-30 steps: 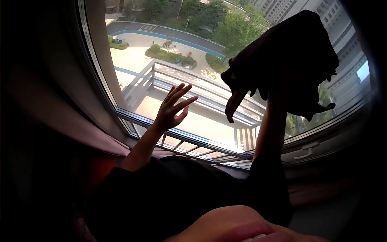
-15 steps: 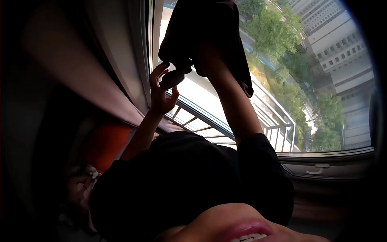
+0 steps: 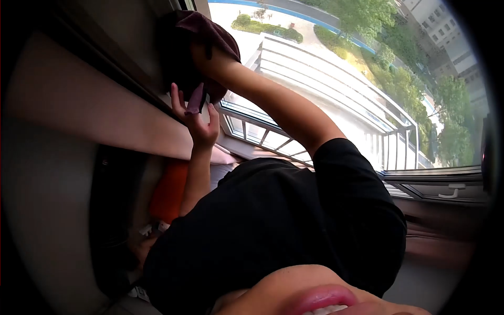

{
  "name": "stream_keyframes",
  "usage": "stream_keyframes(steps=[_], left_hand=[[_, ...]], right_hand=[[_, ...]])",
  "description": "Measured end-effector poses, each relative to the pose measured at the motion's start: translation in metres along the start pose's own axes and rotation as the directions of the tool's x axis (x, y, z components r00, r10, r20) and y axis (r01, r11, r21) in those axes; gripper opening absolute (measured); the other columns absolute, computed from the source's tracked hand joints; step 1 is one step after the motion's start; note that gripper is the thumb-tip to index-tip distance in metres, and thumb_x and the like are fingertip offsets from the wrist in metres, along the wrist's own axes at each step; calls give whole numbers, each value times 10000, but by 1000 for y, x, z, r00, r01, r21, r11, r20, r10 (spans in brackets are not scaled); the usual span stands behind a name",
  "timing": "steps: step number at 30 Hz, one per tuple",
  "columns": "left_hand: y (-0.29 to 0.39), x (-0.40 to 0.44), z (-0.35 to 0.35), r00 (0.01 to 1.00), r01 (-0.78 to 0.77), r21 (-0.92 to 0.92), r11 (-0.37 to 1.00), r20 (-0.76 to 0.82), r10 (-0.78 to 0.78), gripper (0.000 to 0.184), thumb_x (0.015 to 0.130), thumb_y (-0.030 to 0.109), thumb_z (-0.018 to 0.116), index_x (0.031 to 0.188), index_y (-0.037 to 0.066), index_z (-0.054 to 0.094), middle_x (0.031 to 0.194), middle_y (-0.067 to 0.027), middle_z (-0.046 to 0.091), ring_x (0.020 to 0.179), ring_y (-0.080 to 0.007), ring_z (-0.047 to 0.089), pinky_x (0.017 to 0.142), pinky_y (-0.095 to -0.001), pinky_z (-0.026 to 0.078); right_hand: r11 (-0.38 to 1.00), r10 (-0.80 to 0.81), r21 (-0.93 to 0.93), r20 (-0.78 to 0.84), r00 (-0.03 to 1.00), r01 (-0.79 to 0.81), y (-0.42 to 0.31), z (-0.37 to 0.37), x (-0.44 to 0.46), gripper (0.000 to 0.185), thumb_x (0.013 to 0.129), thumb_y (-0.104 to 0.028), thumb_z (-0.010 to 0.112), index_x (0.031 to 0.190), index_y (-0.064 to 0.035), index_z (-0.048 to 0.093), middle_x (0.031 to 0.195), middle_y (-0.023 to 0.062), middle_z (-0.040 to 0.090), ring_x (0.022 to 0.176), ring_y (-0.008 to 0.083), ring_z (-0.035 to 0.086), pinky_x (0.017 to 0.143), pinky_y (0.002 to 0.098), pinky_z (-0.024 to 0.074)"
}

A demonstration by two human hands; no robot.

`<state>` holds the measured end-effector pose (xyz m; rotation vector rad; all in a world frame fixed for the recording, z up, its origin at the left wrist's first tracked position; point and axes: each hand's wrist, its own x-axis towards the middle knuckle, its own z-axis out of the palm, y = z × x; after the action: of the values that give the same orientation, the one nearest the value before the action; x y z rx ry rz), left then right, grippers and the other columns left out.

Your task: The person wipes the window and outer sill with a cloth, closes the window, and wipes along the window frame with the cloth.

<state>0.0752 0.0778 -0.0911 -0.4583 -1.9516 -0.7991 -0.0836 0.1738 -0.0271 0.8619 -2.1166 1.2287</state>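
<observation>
A dark purplish cloth (image 3: 223, 39) hangs bunched over my right hand (image 3: 206, 56) at the upper left of the view, against the edge of the window. The fingers of that hand are hidden in the cloth and shadow. Just below, my left hand (image 3: 198, 122) is raised with its fingers apart. A dangling end of the cloth (image 3: 195, 100) lies between its thumb and fingers; whether they touch it I cannot tell.
The large window (image 3: 336, 89) shows a white railing (image 3: 336, 86), trees and buildings outside. A pinkish curtain (image 3: 100, 100) runs along the left. A white window handle (image 3: 452, 190) is at the right, and an orange object (image 3: 169, 191) is low on the left.
My right hand and the cloth have moved left across the window to its left edge. My left hand has stayed near the cloth's hanging end, and the view has turned.
</observation>
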Motion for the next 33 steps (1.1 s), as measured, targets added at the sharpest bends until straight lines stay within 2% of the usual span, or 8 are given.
stream_keyframes(steps=[6,8,10,14,19,23,26,33], left_hand=[[15,21,47,999,51,-201,978,1,-52,579,888,11,627,1439,-29,452,1648,-209,235,1368,-343,442,987,-355,462],[32,28,69,991,-78,-191,979,91,97,570,892,23,650,1438,10,484,1623,-228,245,1434,-403,379,1152,-457,376],[60,26,96,981,-99,-303,948,131,144,556,895,19,647,1431,27,502,1611,-237,254,1471,-438,335,1194,-508,329],[130,24,134,945,-231,-403,885,123,303,443,874,75,671,1307,3,610,1577,-247,362,1477,-477,323,1201,-554,309],[226,13,176,829,-336,-597,729,179,530,377,818,2,694,1187,-60,645,1546,-230,437,1489,-454,342,1205,-534,352],[289,1,204,816,-331,-573,750,226,533,395,843,-14,711,1235,4,663,1506,-153,527,1484,-430,368,1181,-509,376],[332,-2,206,810,-379,-598,706,155,566,350,886,-5,682,1235,13,667,1382,-139,630,1361,-366,511,1119,-464,428],[420,-26,218,607,-180,-771,611,402,686,437,651,-51,724,1084,11,728,1329,-53,694,1073,-283,659,898,-380,561]], right_hand=[[951,-52,-302,47,997,64,-4,-100,-57,380,1021,-284,575,1347,-95,630,1222,170,684,1114,288,682,939,402,547],[973,230,-17,157,961,-230,-2,-142,-84,374,1042,-316,572,1344,-106,640,1262,129,683,1122,243,684,936,396,550],[945,320,-124,168,933,-302,-9,-195,-112,394,1039,-346,596,1365,-129,638,1362,90,650,1188,207,657,984,372,535],[810,37,-578,-118,992,-99,11,-290,-184,471,999,-329,654,1433,-159,594,1431,76,614,1337,239,563,1154,387,410],[663,22,-620,-544,839,-420,16,-420,-280,818,803,-390,836,1469,-41,516,1524,177,504,1449,346,442,1220,446,326],[424,-381,-816,-554,740,-393,79,-540,-372,788,834,-391,806,1475,-52,497,1385,177,610,1306,354,560,1096,478,424],[232,-371,-809,-587,719,-540,74,-591,-408,697,903,-416,742,1462,-64,520,1383,160,617,1315,345,557,1109,477,416],[475,-171,-658,-720,673,-584,89,-695,-499,663,960,-418,663,1497,-80,471,1423,175,568,1335,353,522,1129,486,385]])
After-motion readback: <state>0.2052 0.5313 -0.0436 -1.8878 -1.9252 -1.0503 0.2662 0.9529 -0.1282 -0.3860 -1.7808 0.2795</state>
